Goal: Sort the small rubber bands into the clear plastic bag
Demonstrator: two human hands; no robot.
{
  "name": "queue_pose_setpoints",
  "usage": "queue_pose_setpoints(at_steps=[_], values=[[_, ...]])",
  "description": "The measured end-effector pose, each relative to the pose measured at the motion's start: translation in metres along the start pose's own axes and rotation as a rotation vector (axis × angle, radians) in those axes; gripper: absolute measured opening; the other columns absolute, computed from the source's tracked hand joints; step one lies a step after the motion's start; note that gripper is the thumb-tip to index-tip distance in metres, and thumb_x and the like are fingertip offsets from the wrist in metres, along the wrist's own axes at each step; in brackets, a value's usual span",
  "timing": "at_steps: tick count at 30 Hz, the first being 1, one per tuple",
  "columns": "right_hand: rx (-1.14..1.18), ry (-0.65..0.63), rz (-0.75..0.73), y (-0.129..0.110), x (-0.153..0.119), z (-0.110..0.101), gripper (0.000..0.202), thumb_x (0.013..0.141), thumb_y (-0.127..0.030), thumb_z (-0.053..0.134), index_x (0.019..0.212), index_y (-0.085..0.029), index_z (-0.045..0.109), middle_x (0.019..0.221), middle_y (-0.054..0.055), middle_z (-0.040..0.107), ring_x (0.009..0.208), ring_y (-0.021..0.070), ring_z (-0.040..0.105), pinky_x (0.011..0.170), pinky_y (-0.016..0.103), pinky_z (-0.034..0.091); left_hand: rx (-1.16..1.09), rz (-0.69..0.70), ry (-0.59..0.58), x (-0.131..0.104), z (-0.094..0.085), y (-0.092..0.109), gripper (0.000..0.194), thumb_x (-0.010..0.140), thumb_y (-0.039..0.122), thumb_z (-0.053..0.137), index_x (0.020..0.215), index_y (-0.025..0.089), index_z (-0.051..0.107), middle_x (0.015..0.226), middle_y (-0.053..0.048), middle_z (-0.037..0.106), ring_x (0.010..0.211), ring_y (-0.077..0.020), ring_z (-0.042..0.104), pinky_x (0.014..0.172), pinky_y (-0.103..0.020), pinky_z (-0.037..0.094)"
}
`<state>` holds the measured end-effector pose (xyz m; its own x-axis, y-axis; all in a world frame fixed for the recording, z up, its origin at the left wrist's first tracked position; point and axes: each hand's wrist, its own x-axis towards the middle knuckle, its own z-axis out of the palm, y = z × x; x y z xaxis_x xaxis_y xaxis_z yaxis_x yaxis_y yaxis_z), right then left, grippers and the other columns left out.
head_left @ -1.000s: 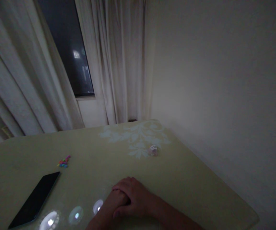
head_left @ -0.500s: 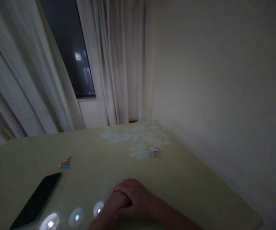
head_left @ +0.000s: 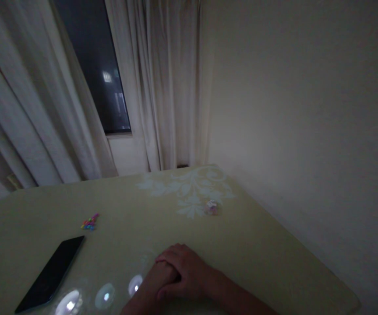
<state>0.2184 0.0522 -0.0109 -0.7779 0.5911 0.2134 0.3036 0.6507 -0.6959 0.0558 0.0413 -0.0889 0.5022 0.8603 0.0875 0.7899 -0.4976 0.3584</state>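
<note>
My right hand (head_left: 189,271) lies over my left hand (head_left: 162,275) near the front of the table. Its fingers are wrapped round the back of the left hand, with the thumb on the near side. The left hand's fingers are hidden under the right one. To the left lies a black phone or small tablet (head_left: 52,273), screen up. Behind it sits a small heap of colourful bead-like pieces (head_left: 90,222). Farther off to the right is a small clear, pinkish packet or container (head_left: 211,207); its contents are too small to tell.
The greenish-yellow table (head_left: 257,249) has a pale floral pattern and shows lamp reflections at its front. A wall (head_left: 290,131) runs along its right side. Curtains (head_left: 172,87) and a dark window (head_left: 90,57) stand behind. Something blurred shows at the far left edge.
</note>
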Motion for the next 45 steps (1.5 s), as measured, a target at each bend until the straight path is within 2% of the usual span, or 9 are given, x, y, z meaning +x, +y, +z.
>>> queue_pose_setpoints(at_steps=[9, 15, 19, 24, 29, 35, 38, 41, 45], values=[[-0.001, 0.015, -0.016, 0.0, 0.0, -0.001, 0.075, 0.081, -0.073, 0.075, 0.14, -0.028, 0.063, 0.132, 0.008, 0.068, 0.121, 0.0272, 0.061, 0.11, 0.039, 0.041, -0.037, 0.048, -0.001, -0.003, -0.002, -0.001, 0.06, 0.075, 0.001, 0.06, 0.128, 0.026, 0.075, 0.123, -0.007, 0.079, 0.11, -0.0283, 0.073, 0.096, -0.029, 0.057], [-0.024, 0.012, -0.028, -0.002, -0.001, -0.003, 0.078, 0.082, -0.074, 0.073, 0.144, -0.028, 0.06, 0.138, 0.009, 0.066, 0.126, 0.0282, 0.058, 0.114, 0.042, 0.04, -0.041, 0.087, 0.018, -0.002, -0.009, 0.005, 0.046, 0.078, 0.003, 0.063, 0.116, 0.024, 0.078, 0.117, -0.007, 0.08, 0.105, -0.0264, 0.074, 0.096, -0.031, 0.058], [-0.134, 0.198, -0.016, 0.011, 0.001, -0.017, 0.074, 0.096, -0.069, 0.06, 0.155, -0.026, 0.049, 0.156, 0.012, 0.053, 0.143, 0.0293, 0.047, 0.122, 0.045, 0.032, -0.079, 0.142, 0.063, -0.008, -0.034, 0.022, 0.04, 0.089, 0.008, 0.06, 0.119, 0.028, 0.076, 0.121, -0.003, 0.079, 0.115, -0.0219, 0.072, 0.107, -0.032, 0.054], [-0.46, 0.524, 0.336, 0.056, -0.003, -0.061, 0.067, 0.104, -0.054, 0.052, 0.162, -0.023, 0.038, 0.169, 0.013, 0.035, 0.156, 0.0314, 0.03, 0.126, 0.054, 0.023, -0.037, 0.205, 0.16, -0.012, -0.052, 0.035, 0.041, 0.097, 0.009, 0.053, 0.129, 0.025, 0.073, 0.137, -0.005, 0.074, 0.127, -0.0229, 0.069, 0.111, -0.038, 0.056], [-0.571, 0.352, 0.587, 0.096, -0.015, -0.08, 0.069, 0.101, -0.046, 0.059, 0.162, -0.018, 0.041, 0.17, 0.015, 0.033, 0.158, 0.0344, 0.028, 0.125, 0.055, 0.027, -0.01, 0.199, 0.167, -0.012, -0.049, 0.034, 0.035, 0.099, 0.012, 0.054, 0.127, 0.023, 0.074, 0.137, -0.005, 0.074, 0.125, -0.0231, 0.07, 0.109, -0.039, 0.057], [-0.532, 0.276, 0.571, 0.089, -0.008, -0.073, 0.068, 0.102, -0.044, 0.058, 0.161, -0.015, 0.042, 0.169, 0.014, 0.035, 0.157, 0.0315, 0.031, 0.127, 0.05, 0.028, -0.031, 0.157, 0.246, -0.011, -0.049, 0.027, 0.032, 0.099, 0.016, 0.056, 0.122, 0.026, 0.076, 0.13, -0.006, 0.077, 0.119, -0.0239, 0.073, 0.105, -0.039, 0.06], [-0.487, 0.226, 0.494, 0.072, -0.004, -0.064, 0.063, 0.104, -0.045, 0.055, 0.159, -0.016, 0.046, 0.167, 0.014, 0.038, 0.155, 0.0311, 0.034, 0.127, 0.049, 0.028, -0.021, 0.037, 0.342, -0.01, -0.046, 0.014, 0.036, 0.098, 0.019, 0.058, 0.129, 0.026, 0.073, 0.133, -0.008, 0.075, 0.12, -0.0258, 0.072, 0.104, -0.041, 0.06], [-0.409, 0.149, 0.3, 0.049, -0.005, -0.049, 0.058, 0.107, -0.052, 0.049, 0.156, -0.021, 0.051, 0.164, 0.012, 0.045, 0.153, 0.0302, 0.037, 0.126, 0.047, 0.028, -0.06, -0.108, 0.431, -0.011, -0.041, -0.002, 0.057, 0.093, 0.024, 0.064, 0.15, 0.024, 0.057, 0.151, -0.012, 0.062, 0.135, -0.0298, 0.062, 0.111, -0.047, 0.055], [-0.244, 0.015, 0.034, 0.017, -0.007, -0.036, 0.056, 0.103, -0.062, 0.055, 0.149, -0.029, 0.059, 0.156, 0.006, 0.056, 0.144, 0.0267, 0.049, 0.124, 0.042, 0.032, -0.168, -0.231, 0.395, -0.015, -0.037, -0.02, 0.073, 0.083, 0.026, 0.07, 0.153, 0.018, 0.053, 0.152, -0.016, 0.06, 0.139, -0.0352, 0.057, 0.115, -0.052, 0.048]])
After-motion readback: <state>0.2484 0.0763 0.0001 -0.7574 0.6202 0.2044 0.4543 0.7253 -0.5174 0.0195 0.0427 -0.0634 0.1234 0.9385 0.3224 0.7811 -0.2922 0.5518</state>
